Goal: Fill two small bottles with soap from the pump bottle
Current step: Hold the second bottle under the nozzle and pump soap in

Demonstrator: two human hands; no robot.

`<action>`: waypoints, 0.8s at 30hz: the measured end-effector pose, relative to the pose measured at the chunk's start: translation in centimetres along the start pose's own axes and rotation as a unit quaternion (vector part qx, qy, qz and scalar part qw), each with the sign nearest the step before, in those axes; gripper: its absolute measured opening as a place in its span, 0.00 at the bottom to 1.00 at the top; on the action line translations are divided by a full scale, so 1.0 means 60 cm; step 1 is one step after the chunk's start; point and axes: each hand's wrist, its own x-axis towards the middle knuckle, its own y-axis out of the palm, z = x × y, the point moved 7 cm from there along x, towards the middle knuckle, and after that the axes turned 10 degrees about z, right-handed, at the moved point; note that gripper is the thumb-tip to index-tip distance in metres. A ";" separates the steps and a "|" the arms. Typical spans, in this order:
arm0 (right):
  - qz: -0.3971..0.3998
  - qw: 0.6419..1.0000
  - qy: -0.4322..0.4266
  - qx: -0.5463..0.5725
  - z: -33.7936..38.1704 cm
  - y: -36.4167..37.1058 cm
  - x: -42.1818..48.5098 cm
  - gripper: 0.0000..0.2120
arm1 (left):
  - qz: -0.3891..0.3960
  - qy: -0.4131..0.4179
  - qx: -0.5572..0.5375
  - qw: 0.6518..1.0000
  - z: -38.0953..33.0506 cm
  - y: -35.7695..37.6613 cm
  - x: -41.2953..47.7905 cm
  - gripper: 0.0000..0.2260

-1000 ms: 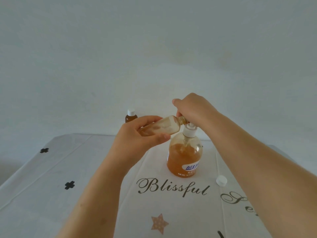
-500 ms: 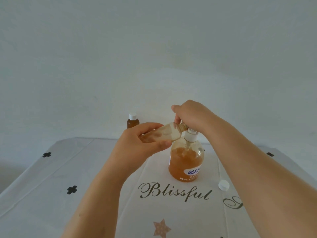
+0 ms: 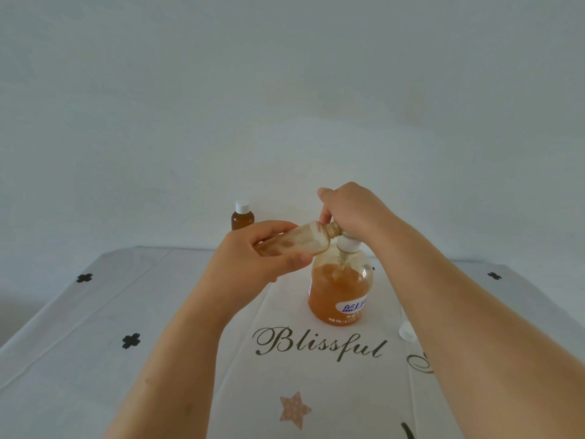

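Note:
A clear pump bottle (image 3: 340,289) about half full of amber soap stands mid-table. My right hand (image 3: 351,209) covers its white pump head, fingers curled down over it; the nozzle is hidden. My left hand (image 3: 253,251) grips a small uncapped bottle (image 3: 297,240), tilted almost on its side, its threaded mouth against the pump under my right hand. Its inside looks smeared with amber soap. A second small bottle (image 3: 242,218), dark amber and closed with a white cap, stands upright at the table's far edge.
A loose white cap (image 3: 406,331) lies right of the pump bottle, partly behind my right forearm. The table (image 3: 95,327) wears a white cloth printed with black clovers, a star and the word "Blissful". A plain pale wall rises behind.
The pump head has sunk lower under my right hand. The small bottle stays at the nozzle. The view has tipped slightly, so everything sits lower in frame.

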 end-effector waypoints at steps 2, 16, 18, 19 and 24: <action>-0.002 1.000 0.006 0.005 0.000 -0.002 0.001 0.21 | -0.002 0.003 -0.004 1.000 -0.002 -0.001 0.001 0.19; 0.020 0.999 0.035 -0.006 0.005 -0.009 0.008 0.20 | -0.022 0.021 -0.017 0.999 -0.010 -0.002 -0.003 0.20; 0.006 0.999 0.032 0.000 0.002 -0.010 0.008 0.19 | -0.016 0.017 -0.018 1.000 -0.009 0.001 -0.004 0.19; 0.000 0.999 0.032 0.000 0.002 -0.010 0.009 0.19 | -0.013 0.015 -0.017 1.000 -0.008 0.001 -0.004 0.19; -0.017 1.000 0.017 -0.009 -0.004 -0.005 0.014 0.21 | 0.007 0.002 -0.011 1.000 -0.004 0.002 -0.001 0.16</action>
